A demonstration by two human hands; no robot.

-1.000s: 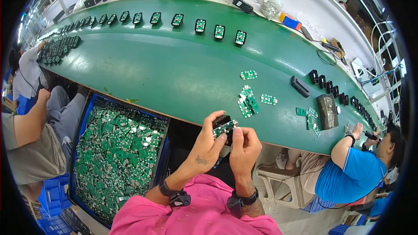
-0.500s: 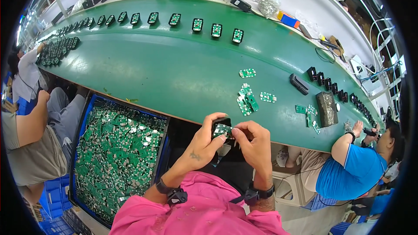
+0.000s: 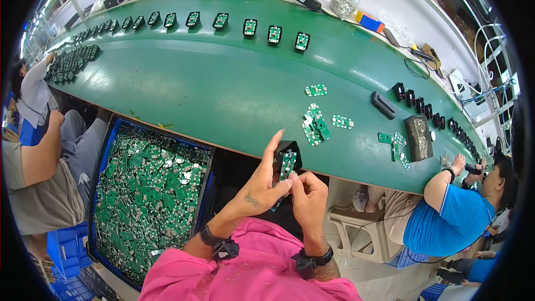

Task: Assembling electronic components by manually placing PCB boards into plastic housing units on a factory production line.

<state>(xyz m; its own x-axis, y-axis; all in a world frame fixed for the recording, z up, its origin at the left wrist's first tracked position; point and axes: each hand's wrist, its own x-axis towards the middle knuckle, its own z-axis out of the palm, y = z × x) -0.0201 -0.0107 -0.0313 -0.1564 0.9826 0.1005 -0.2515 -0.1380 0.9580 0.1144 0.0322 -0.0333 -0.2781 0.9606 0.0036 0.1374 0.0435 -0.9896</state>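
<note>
By the near edge of the long green counter (image 3: 223, 95), the left hand (image 3: 257, 189) holds a black, open box-shaped plastic housing (image 3: 298, 155), forefinger stretched out, thumb at the lower end of a small green rectangular circuit board (image 3: 288, 163). The right hand (image 3: 310, 194) pinches near that same end, fingertips close together. The board lies over the housing's mouth; whether it is seated cannot be told. With that forefinger straight, the housing could twist under a hard push, and a board caught skewed could scrape its parts or drop off the edge.
</note>
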